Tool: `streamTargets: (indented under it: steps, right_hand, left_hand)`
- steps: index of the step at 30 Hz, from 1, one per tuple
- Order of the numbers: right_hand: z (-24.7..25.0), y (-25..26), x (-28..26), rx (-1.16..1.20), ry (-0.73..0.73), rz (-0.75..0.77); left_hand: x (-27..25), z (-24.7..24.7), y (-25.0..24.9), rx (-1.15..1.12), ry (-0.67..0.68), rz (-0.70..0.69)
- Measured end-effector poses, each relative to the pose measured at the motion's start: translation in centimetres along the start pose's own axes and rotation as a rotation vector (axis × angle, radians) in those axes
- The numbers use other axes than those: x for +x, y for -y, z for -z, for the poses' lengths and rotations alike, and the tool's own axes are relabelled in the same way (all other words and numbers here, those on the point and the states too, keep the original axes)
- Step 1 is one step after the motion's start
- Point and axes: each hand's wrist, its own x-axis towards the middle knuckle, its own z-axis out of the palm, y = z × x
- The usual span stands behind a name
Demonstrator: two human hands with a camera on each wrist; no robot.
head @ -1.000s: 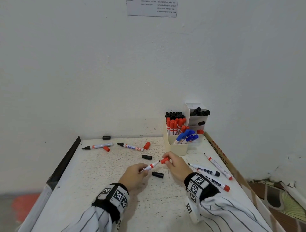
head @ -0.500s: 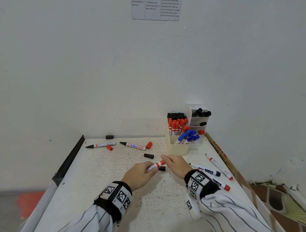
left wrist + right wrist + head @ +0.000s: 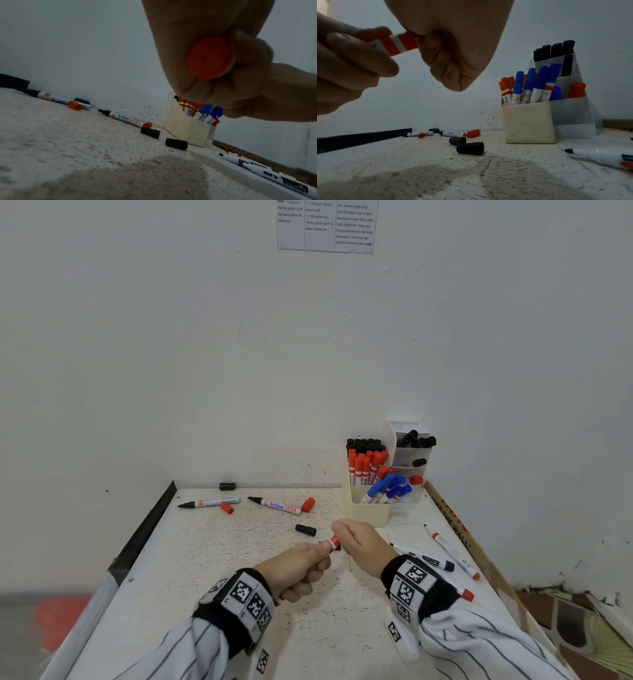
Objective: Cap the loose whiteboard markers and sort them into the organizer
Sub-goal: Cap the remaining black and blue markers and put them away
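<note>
Both hands meet over the table's middle: the left hand (image 3: 294,568) is wrapped round the red marker (image 3: 333,542), and the right hand (image 3: 359,546) pinches its cap end (whether the cap is fully seated I cannot tell). The marker's long axis runs from lower left up toward the right. The organizer (image 3: 368,508) stands just beyond the right hand, which looks the nearer one for the drop.
</note>
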Motion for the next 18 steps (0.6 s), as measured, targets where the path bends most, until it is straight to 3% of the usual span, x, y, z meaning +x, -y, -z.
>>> streamTargets:
  steps: [5, 7, 14, 18]
  right_hand:
    - [2.5, -0.6, 0.6, -0.130, 0.011, 0.018]
    - [4.0, -0.9, 1.0, -0.167, -0.025, 0.009]
    - [10.5, -1.2, 2.6, -0.059, -0.503, 0.013]
    - [12.3, -1.5, 4.5, -0.058, -0.594, 0.030]
  left_hand:
    - [2.1, -0.3, -1.0, 0.295, -0.108, -0.157]
    - [3.5, -0.3, -0.9, 0.383, -0.151, -0.122]
    - [8.2, -0.8, 1.5, 0.924, -0.113, 0.074]
    - [9.2, 0.0, 2.3, 0.967, -0.244, 0.085]
